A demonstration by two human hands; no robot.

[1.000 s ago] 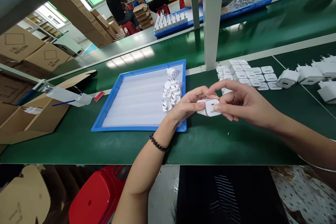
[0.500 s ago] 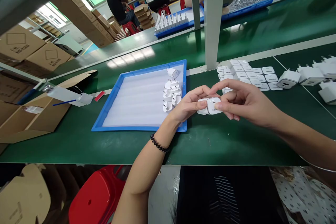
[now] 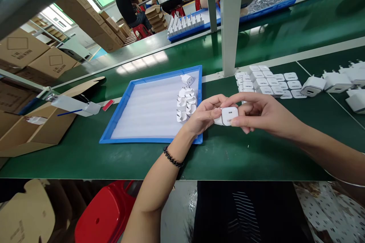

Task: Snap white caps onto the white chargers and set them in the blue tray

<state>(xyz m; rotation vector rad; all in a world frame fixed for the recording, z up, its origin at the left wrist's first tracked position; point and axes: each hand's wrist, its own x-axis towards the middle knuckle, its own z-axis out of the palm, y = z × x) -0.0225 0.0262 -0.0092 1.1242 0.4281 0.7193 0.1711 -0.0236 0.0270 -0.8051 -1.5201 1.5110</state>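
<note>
In front of me, over the green bench, both hands are closed around a white charger whose face with a small port slot is turned towards me. My left hand, with a beaded bracelet at the wrist, pinches it from the left. Another rounded white part shows beneath that thumb; whether it is a second charger I cannot tell. My right hand has its thumb on the charger's lower right edge, with the index finger arched over the top. Several white plug chargers stand in the blue tray at left.
Rows of white square pieces lie behind my right hand, with white chargers farther right. A grey post rises at the bench's back edge. An open cardboard box stands left; a red stool is below. Other people sit beyond.
The charger has turned slightly so its port face shows more fully, and it sits a little farther left. My right thumb has slid down to its lower edge.
</note>
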